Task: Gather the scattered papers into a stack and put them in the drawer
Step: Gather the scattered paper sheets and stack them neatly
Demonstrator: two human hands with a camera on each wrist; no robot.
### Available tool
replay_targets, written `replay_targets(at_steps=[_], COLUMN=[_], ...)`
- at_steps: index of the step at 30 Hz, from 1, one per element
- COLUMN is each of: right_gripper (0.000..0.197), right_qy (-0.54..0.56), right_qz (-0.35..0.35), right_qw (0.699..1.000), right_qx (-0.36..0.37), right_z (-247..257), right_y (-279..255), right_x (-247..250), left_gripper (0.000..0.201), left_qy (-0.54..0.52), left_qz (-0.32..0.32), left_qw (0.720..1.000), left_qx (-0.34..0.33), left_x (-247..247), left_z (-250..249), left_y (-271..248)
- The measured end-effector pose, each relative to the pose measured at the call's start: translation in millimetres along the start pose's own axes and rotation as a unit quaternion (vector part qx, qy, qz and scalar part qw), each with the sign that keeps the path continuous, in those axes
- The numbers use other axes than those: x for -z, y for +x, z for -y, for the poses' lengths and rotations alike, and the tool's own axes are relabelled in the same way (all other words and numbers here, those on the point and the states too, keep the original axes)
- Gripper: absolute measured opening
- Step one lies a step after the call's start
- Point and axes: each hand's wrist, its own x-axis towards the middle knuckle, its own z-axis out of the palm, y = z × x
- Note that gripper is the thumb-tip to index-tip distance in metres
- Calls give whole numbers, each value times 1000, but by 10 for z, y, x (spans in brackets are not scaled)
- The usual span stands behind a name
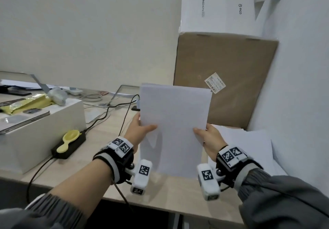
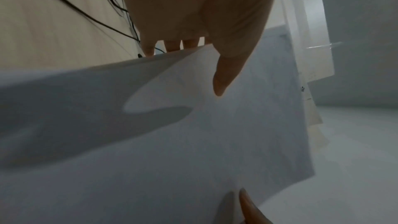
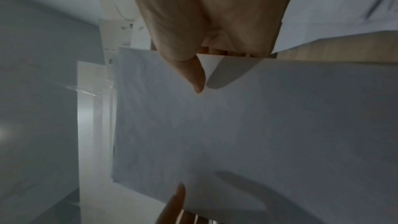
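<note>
A stack of white papers (image 1: pixel 174 122) stands nearly upright over the wooden desk (image 1: pixel 110 139), its lower edge near the desk top. My left hand (image 1: pixel 140 127) pinches its left edge, thumb on the front sheet and fingers behind. My right hand (image 1: pixel 208 136) pinches the right edge the same way. In the left wrist view the thumb (image 2: pixel 224 74) lies on the papers (image 2: pixel 193 142); in the right wrist view the thumb (image 3: pixel 193 74) presses the papers (image 3: pixel 237 134). More white sheets (image 1: pixel 249 145) lie flat on the desk at the right. No drawer is in view.
A brown cardboard box (image 1: pixel 226 79) with a white box (image 1: pixel 217 9) on top stands behind the papers. At the left are a white box (image 1: pixel 39 134), a black power brick (image 1: pixel 69 145) with a yellow spoon-shaped thing (image 1: pixel 68 139), and cables (image 1: pixel 106 114). A white wall (image 1: pixel 299 68) closes the right side.
</note>
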Motion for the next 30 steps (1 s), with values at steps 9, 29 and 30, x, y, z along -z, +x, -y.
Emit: replay_targets(at_steps=[9, 29, 30], right_gripper=[17, 27, 23], right_qy=[-54, -245, -256], right_qz=[-66, 63, 67], right_qw=[996, 966, 962], right_qx=[29, -57, -59], right_z=[-163, -369, -340], right_y=[15, -195, -235], right_x=[-92, 355, 454], left_gripper=[21, 10, 13], left_qy=[47, 64, 62], left_qz=[-50, -21, -12], left_qw=[997, 994, 994], left_qx=[-20, 91, 89], left_x=[-80, -431, -501], left_z=[-132, 164, 129], left_y=[-19, 75, 67])
